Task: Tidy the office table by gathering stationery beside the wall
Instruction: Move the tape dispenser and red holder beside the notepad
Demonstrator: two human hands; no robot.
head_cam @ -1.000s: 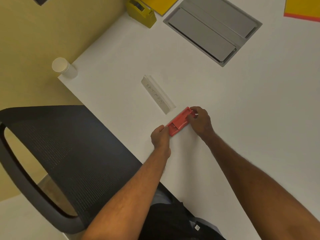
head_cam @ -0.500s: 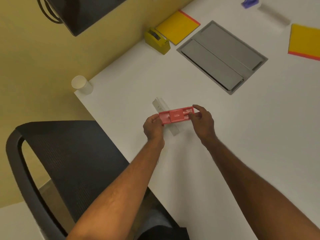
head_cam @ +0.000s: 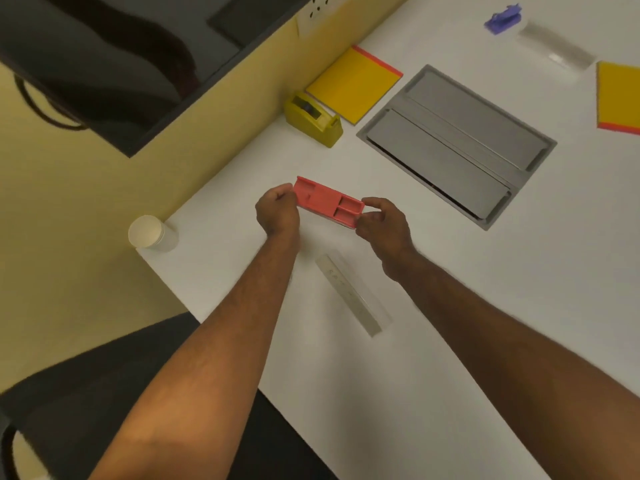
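Both hands grip red tray [head_cam: 327,201]; tape dispenser [head_cam: 313,118] beyond.

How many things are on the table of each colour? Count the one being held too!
Yellow: 3 - tape dispenser, notepad by the wall, notepad at the right edge
Red: 1 - tray held by the left hand and right hand
Purple: 1 - small purple item
Clear: 2 - near ruler, far ruler
White: 1 - cup
Total: 8
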